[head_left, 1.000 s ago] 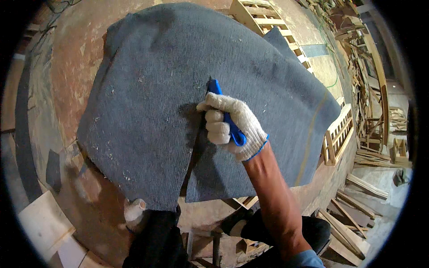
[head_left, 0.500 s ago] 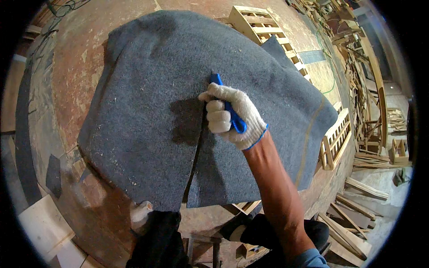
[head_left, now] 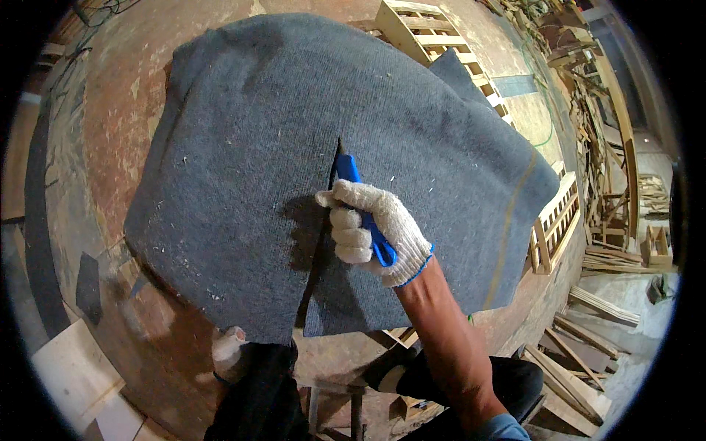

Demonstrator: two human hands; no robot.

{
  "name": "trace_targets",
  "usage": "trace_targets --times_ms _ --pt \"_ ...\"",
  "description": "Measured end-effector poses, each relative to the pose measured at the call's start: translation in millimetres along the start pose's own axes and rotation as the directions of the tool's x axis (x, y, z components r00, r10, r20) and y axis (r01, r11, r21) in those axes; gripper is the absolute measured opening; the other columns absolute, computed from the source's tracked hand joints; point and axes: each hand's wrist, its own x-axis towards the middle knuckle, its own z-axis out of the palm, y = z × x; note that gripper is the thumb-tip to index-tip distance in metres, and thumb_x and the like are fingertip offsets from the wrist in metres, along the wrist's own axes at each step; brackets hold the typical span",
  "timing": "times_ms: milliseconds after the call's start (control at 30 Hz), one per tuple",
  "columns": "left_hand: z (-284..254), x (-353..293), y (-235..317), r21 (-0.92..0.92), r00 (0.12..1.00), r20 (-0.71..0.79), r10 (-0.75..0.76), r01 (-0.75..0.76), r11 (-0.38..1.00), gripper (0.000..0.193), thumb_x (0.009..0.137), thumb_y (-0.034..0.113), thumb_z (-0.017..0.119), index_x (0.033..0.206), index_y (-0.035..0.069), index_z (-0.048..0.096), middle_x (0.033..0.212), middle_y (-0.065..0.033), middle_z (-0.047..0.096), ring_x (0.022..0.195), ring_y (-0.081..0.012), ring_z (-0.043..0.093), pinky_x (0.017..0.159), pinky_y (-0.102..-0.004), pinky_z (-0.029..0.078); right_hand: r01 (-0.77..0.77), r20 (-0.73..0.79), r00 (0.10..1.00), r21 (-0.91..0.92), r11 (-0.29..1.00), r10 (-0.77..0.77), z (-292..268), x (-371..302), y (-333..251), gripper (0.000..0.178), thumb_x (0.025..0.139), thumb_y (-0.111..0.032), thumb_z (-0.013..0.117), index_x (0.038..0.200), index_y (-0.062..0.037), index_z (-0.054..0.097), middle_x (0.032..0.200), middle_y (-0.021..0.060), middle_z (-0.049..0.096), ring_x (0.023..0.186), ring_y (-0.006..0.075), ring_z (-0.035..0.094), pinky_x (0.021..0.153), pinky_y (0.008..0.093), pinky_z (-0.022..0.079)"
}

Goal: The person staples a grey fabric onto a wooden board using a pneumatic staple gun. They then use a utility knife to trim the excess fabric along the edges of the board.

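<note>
Floor (head_left: 118,132), grey fabric (head_left: 243,154), hand (head_left: 375,224) gripping knife (head_left: 347,169)

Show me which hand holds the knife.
The right hand, wrapped around the blue knife; the left hand is apart from it, by the near edge of the cloth.

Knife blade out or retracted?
Out: the dark, pointed blade shows beyond the front of the blue knife, gripped in the gloved right hand.
</note>
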Motion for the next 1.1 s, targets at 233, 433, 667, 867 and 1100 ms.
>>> trace_targets --times_ms 233,433,667,867,1100 --pt "0 -2 -1 0.017 0.998 -0.020 0.053 -0.053 0.998 0.045 0.093 0.019 0.067 0.131 -0.002 0.054 0.113 -0.0199 0.062 0.095 -0.0235 0.062 0.084 -0.0404 0.056 0.016 -0.005 1.000 -0.001 1.000 -0.016 -6 -3 5 0.030 0.105 -0.026 0.057 0.111 0.0030 0.059 0.066 -0.0006 0.050 0.044 0.0097 0.046 0.037 0.0253 0.038" --pt "-1 2 1 0.041 0.994 -0.050 0.096 -0.094 0.995 0.045 0.093 0.020 0.067 0.130 -0.002 0.054 0.112 -0.0198 0.063 0.094 -0.0231 0.063 0.083 -0.0402 0.056 0.109 0.008 0.994 0.023 0.994 -0.109 3 0 -16 0.022 0.104 -0.027 0.056 0.102 -0.0056 0.060 0.065 -0.0037 0.048 0.044 0.0084 0.041 0.037 0.0253 0.036" --pt "-2 6 -2 0.074 0.981 -0.081 0.176 -0.170 0.983 0.045 0.094 0.021 0.068 0.130 -0.002 0.054 0.111 -0.0197 0.063 0.092 -0.0227 0.063 0.083 -0.0400 0.056 0.007 -0.016 1.000 -0.137 0.991 -0.009 -11 -26 -2 0.026 0.103 -0.029 0.058 0.106 -0.0032 0.060 0.063 -0.0035 0.044 0.042 0.0095 0.040 0.037 0.0283 0.036" --pt "-6 9 -9 0.140 0.943 -0.121 0.311 -0.294 0.945 0.045 0.094 0.022 0.068 0.130 -0.002 0.054 0.110 -0.0196 0.064 0.091 -0.0223 0.063 0.082 -0.0398 0.056 -0.039 0.023 0.999 -0.132 0.990 0.043 -12 -22 6 0.029 0.105 -0.031 0.055 0.105 -0.0030 0.061 0.062 -0.0027 0.048 0.042 0.0099 0.041 0.036 0.0277 0.036" --pt "-28 20 -19 0.304 0.832 -0.154 0.534 -0.474 0.826 0.045 0.094 0.023 0.068 0.130 -0.003 0.054 0.109 -0.0194 0.064 0.090 -0.0218 0.063 0.081 -0.0396 0.056 -0.037 0.040 0.998 -0.037 0.999 0.039 -18 -11 14 0.028 0.104 -0.029 0.056 0.107 -0.0016 0.061 0.062 -0.0022 0.050 0.043 0.0094 0.045 0.036 0.0258 0.037"
